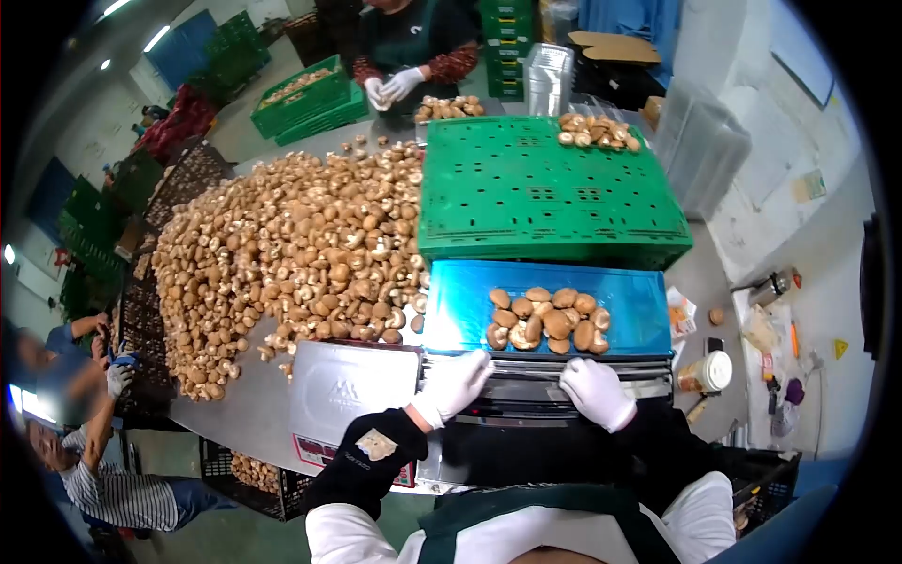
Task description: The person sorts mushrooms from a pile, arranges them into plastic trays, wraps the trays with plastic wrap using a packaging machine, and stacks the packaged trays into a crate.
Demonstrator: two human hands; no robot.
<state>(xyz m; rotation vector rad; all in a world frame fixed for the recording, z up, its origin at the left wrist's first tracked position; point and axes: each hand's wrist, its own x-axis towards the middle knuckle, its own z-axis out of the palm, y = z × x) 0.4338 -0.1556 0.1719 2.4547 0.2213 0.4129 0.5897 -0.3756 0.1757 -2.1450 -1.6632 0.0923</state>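
Note:
My left hand (pixel 455 385), in a white glove, is at the left part of the black slotted edge of a sealing machine (pixel 526 390), its fingers pressed together. My right hand (pixel 598 392), also gloved in white, rests at the same edge further right with its fingers curled. What either hand grips is too small to make out. Just beyond them, a group of brown mushrooms (pixel 556 324) lies on a blue surface (pixel 458 301). To the left of my left hand is a scale (pixel 352 381) with a bare metal plate.
A large mushroom heap (pixel 291 244) covers the table's left. An upturned green crate (pixel 550 193) stands beyond the blue surface, with mushrooms (pixel 598 132) on top. A cup (pixel 707 372) stands at right. A gloved co-worker (pixel 413 47) is across the table; other people are at left.

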